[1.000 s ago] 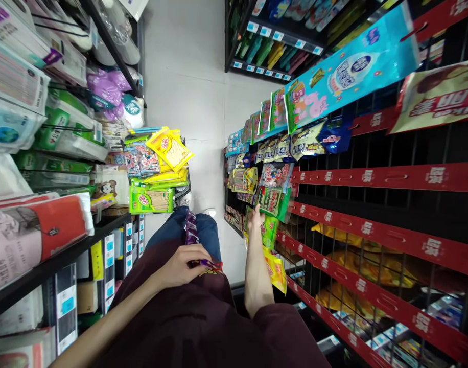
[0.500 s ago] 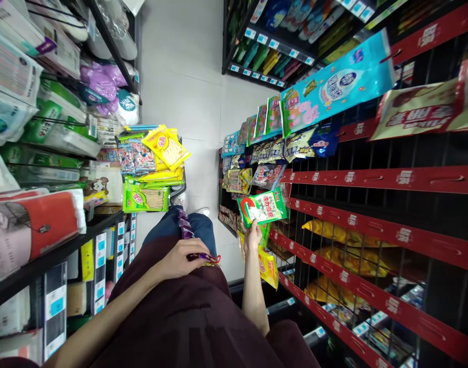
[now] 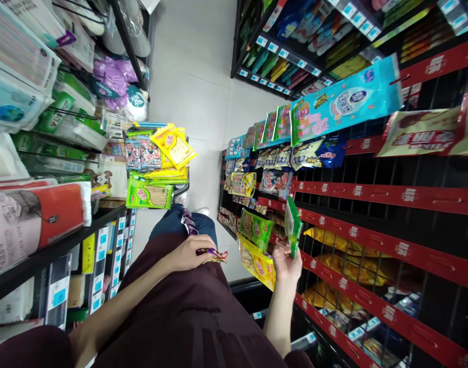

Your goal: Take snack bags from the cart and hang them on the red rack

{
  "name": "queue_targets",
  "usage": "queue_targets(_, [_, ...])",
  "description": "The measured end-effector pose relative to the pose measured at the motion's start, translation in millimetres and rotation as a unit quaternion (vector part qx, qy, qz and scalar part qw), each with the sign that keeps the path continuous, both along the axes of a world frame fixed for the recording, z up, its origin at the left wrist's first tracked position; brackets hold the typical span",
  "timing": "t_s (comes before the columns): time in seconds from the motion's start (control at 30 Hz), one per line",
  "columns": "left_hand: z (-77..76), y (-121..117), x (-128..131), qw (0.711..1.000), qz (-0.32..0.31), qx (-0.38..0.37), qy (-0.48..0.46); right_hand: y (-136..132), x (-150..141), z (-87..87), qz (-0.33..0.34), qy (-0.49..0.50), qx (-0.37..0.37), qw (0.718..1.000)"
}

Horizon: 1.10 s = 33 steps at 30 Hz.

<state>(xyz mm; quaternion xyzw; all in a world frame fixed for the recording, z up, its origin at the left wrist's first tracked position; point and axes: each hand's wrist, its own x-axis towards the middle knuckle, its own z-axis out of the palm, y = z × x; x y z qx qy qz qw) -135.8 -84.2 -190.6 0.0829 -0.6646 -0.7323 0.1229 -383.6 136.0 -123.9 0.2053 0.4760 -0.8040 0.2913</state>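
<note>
My left hand (image 3: 191, 252) is closed on a bundle of purple snack packets (image 3: 211, 254) in front of my waist; a purple strip of packets (image 3: 188, 223) also hangs over my leg, partly hidden by the hand. My right hand (image 3: 286, 259) grips the lower end of a green-and-white snack bag (image 3: 293, 225), now seen nearly edge-on beside the red rack strips. Just left of that hand, a yellow snack bag (image 3: 257, 261) and a green snack bag (image 3: 255, 228) hang on the rack.
On the left, a stack of yellow and green snack bags (image 3: 151, 196) sits by the shelf with tissue packs. Red hook strips (image 3: 372, 191) line the rack at right, with blue snack bags (image 3: 337, 107) hanging above. Grey floor (image 3: 188, 87) runs between the shelves.
My right hand has moved right and slightly down, closer to the rack, and the green-and-white bag has turned from face-on to edge-on. My left hand keeps its hold on the purple packets.
</note>
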Motion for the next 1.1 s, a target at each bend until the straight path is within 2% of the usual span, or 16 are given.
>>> queue_targets(0.37, [0.4,-6.5,-5.0,1.0,-0.002,-0.011,-0.017,-0.2,-2.9,1.3,-0.021,-0.035,-0.042,0.998])
queue_targets(0.87, [-1.7,-10.4,-12.2,1.0,-0.017,-0.016,-0.014,-0.3,-4.1,2.1,-0.051,-0.067,-0.065,0.994])
queue_targets(1.1, [-5.9,-11.2,-16.6,0.998,0.012,-0.038,-0.046,0.9,-4.5,2.1,-0.053,-0.071,-0.078,0.993])
